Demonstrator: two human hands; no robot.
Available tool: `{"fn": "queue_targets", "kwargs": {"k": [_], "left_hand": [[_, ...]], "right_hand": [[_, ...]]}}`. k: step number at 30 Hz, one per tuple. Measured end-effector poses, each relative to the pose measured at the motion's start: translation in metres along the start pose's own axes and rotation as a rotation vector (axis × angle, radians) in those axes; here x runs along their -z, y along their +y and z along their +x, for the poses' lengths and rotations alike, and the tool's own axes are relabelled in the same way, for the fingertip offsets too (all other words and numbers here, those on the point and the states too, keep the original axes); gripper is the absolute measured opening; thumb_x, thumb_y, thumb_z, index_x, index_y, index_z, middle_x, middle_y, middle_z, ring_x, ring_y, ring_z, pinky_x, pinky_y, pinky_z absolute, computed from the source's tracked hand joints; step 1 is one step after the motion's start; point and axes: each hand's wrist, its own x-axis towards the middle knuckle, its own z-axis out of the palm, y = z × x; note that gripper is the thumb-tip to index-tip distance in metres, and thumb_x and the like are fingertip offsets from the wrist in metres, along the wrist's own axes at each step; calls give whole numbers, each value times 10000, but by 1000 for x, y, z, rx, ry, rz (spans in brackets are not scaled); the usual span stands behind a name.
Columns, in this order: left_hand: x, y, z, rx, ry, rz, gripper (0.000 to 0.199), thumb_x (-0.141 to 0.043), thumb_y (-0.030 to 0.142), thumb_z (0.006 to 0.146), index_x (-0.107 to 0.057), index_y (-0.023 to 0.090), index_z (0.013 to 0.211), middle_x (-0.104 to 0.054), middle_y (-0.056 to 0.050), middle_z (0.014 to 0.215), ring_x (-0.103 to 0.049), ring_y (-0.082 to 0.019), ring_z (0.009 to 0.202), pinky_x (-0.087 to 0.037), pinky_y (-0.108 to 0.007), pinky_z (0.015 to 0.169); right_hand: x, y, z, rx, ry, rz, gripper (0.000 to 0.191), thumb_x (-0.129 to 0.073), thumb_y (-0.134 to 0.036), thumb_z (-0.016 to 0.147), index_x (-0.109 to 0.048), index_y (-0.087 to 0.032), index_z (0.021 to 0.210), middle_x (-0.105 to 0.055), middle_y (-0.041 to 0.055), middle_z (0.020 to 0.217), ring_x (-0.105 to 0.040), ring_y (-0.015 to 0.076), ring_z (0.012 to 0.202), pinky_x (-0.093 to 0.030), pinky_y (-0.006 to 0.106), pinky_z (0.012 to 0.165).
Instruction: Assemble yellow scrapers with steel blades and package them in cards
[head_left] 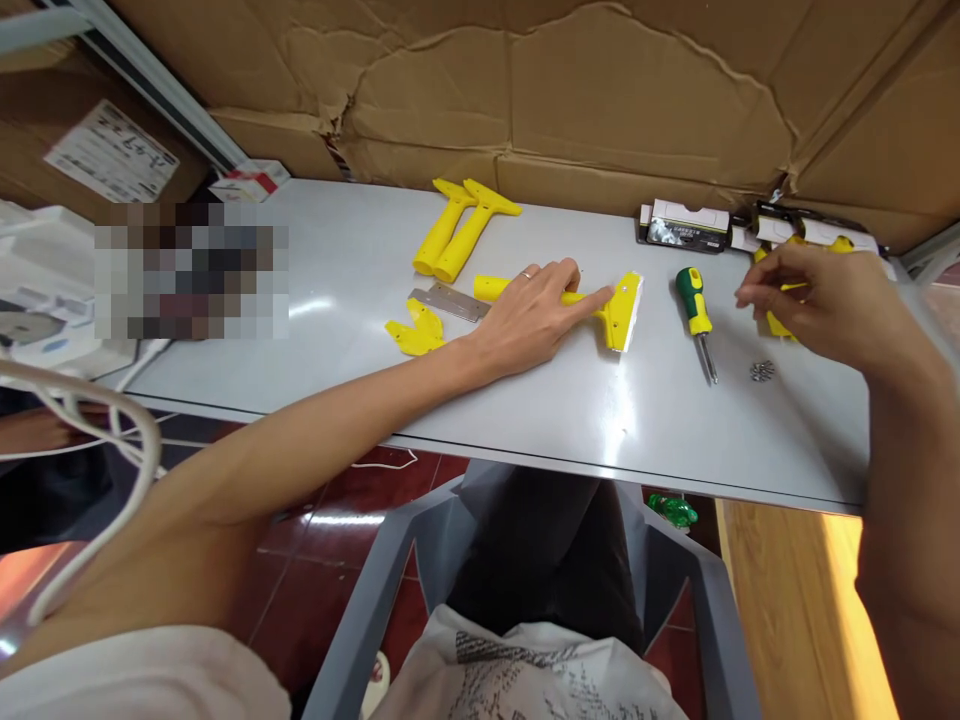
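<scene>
On the table, my left hand [531, 318] is wrapped over the handle of a yellow scraper [621, 312], its index finger stretched toward the head, where a white edge shows. My right hand [821, 300] is raised at the right with fingertips pinched together; anything between them is too small to make out. Below it lies a small pile of screws [762, 371]. Between the two hands is a green and yellow screwdriver [695, 312], tip toward me. Left of my left hand are metal blades [454, 300] and small yellow plastic pieces [417, 330].
Two yellow scraper handles [466, 232] lie at the back of the table [337, 270]. Small boxes [686, 226] stand at the back right, more yellow parts partly behind my right hand. Cardboard [570, 110] walls the rear. White equipment [45, 270] and cables are at left.
</scene>
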Motion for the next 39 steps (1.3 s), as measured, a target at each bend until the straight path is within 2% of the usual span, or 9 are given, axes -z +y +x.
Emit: {"fn": "queue_targets", "kwargs": {"k": [2, 4, 8, 13, 18, 26, 31, 36, 39], "left_hand": [[0, 0, 0, -35, 14, -3, 646, -445, 56, 1037, -528, 320, 1620, -609, -149, 1241, -610, -290, 1110, -527, -483, 988], [-1, -1, 0, -56, 20, -19, 643, -438, 70, 1060, -511, 355, 1632, -613, -147, 1261, -608, -294, 1153, -513, -506, 1021], [-4, -2, -1, -85, 35, -5, 620, -418, 86, 1090, -508, 362, 1638, -622, -145, 1259, -615, -296, 1168, -509, -509, 1020], [-5, -1, -1, -142, 38, 78, 611, -405, 74, 1094, -499, 318, 1646, -645, -141, 1238, -633, -282, 1146, -530, -464, 984], [-3, 1, -1, -170, 29, 116, 567, -433, 85, 1098, -529, 300, 1614, -661, -136, 1218, -639, -268, 1130, -540, -431, 961], [4, 2, -5, -158, 109, 140, 490, -464, 107, 1109, -584, 306, 1541, -696, -112, 1174, -671, -243, 1076, -521, -396, 915], [16, 7, -5, -202, 241, 240, 357, -477, 297, 1166, -628, 203, 1475, -731, -82, 1001, -675, -230, 947, -452, -365, 772], [22, 4, -3, -137, 209, 231, 477, -390, 310, 1188, -483, 130, 1619, -732, -80, 937, -670, -244, 912, -437, -385, 779], [20, 3, -2, -161, 191, 218, 453, -382, 258, 1183, -498, 99, 1591, -736, -96, 964, -670, -245, 939, -458, -382, 817]], "right_hand": [[-8, -29, -4, 8, 131, 251, 145, -938, -211, 840, -794, -217, 858, -765, 17, 730, -615, 102, 543, -446, 285, 555], [-21, -54, -8, 98, 126, 399, 111, -917, -299, 887, -824, -239, 895, -792, 21, 812, -596, 104, 532, -478, 291, 528], [-48, -85, -17, 384, 39, 312, 79, -782, -287, 1004, -853, -307, 975, -842, 1, 958, -781, 191, 814, -626, 347, 739], [-70, -93, -26, 462, 27, 169, 112, -721, -214, 1032, -803, -289, 1024, -849, -23, 965, -791, 178, 781, -615, 323, 669], [-78, -92, -28, 563, 16, 70, 211, -630, -119, 1055, -777, -270, 1045, -843, 4, 1074, -819, 199, 964, -663, 343, 839], [-69, -88, -26, 263, 172, 282, 88, -784, -246, 988, -828, -317, 1015, -829, 1, 960, -752, 189, 753, -606, 336, 605], [-64, -88, -25, 18, 293, 550, 73, -874, -329, 932, -838, -294, 986, -783, -1, 875, -652, 130, 609, -566, 290, 546], [-59, -79, -16, -48, 363, 680, 107, -928, -279, 876, -848, -234, 930, -781, 38, 847, -630, 113, 602, -492, 273, 501], [-59, -74, -13, -49, 383, 707, 103, -938, -265, 859, -870, -245, 934, -805, 50, 887, -648, 130, 626, -511, 301, 523]]}}
